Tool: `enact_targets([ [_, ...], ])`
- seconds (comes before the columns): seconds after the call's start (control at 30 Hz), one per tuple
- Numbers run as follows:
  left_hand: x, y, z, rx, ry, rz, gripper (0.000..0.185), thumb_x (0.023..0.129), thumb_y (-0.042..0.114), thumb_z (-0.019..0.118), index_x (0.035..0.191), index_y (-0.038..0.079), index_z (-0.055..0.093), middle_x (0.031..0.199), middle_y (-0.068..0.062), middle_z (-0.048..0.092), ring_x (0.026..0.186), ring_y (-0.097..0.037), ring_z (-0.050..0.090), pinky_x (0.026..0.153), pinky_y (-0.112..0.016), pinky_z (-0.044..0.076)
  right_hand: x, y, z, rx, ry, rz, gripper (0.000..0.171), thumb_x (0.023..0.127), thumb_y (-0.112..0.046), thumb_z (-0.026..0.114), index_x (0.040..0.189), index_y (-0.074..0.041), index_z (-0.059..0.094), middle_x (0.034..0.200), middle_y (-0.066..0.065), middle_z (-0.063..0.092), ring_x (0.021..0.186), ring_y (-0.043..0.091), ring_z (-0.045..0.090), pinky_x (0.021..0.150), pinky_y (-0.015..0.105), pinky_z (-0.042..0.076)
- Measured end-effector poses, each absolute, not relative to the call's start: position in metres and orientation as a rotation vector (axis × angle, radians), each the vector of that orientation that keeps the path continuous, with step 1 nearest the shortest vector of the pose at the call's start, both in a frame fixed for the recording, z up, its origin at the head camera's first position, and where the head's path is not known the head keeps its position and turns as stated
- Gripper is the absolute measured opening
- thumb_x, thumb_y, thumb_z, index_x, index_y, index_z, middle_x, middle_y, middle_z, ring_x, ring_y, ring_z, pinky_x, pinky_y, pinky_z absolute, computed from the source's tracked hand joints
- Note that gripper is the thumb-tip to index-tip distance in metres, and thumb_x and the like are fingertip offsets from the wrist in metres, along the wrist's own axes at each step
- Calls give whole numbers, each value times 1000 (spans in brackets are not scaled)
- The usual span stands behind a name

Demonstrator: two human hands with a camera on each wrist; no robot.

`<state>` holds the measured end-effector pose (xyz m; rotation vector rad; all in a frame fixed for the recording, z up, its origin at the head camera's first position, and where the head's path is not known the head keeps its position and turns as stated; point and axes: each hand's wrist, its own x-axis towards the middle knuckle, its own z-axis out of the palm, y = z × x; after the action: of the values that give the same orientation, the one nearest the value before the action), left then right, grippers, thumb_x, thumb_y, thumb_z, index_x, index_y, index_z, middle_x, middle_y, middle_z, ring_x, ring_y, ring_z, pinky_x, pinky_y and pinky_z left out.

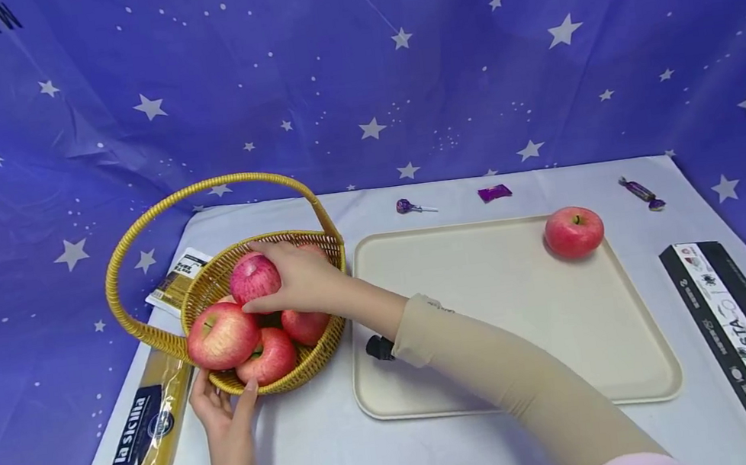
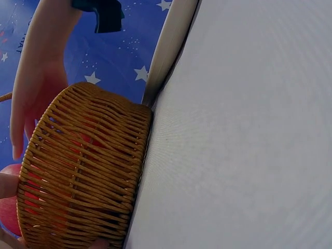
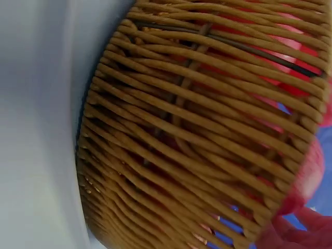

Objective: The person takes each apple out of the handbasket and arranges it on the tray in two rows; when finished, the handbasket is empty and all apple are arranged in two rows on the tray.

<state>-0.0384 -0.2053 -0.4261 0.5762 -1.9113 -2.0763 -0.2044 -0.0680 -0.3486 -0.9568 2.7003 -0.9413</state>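
A round wicker basket (image 1: 321, 355) with a tall handle stands at the left of the table, holding several red apples. My left hand (image 1: 224, 412) grips its front side, with the thumb at the rim and the fingers against the woven wall. Reaching in from the right, my right hand (image 1: 302, 273) holds a darker pink-red apple (image 1: 255, 278) over the others. A larger apple (image 1: 222, 335) sits by the left rim, with another apple (image 1: 268, 356) just in front. In the left wrist view, the basket's woven side (image 2: 88, 171) hides most of its apples.
A beige tray (image 1: 479, 312) lies right of the basket, under my right forearm, with one apple (image 1: 574, 232) at its far right corner. Behind it are a lollipop (image 1: 404, 206) and wrapped candies (image 1: 495, 193). Pasta packs (image 1: 137, 436) and a black pasta box (image 1: 736, 329) flank the table.
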Motion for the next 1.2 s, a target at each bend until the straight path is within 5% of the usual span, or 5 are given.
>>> enact_targets([
  [0.6,-39,-204,-427,571,-1881,-2089,72,96,4,54,149,16,6,158,-13,3,144,-17,6,115,-25,18,-204,-56,-345,-923,2724,-1088,78,76,-42,77,140,-11,45,130,4,52,111,14,55,92,30,49],
  [0.93,-40,-204,-426,590,-1898,-2078,74,96,7,55,149,16,5,158,-11,1,145,-16,2,115,-24,14,-187,28,-326,-951,2735,-1238,79,75,-35,80,140,-11,43,135,3,47,116,15,53,94,33,48],
  [1.2,-38,-205,-425,580,-1902,-2080,74,96,6,55,149,16,5,158,-12,3,144,-17,4,115,-25,17,-184,126,-339,-728,2853,-1256,81,72,-25,84,138,-5,43,133,12,48,113,27,55,91,45,51],
])
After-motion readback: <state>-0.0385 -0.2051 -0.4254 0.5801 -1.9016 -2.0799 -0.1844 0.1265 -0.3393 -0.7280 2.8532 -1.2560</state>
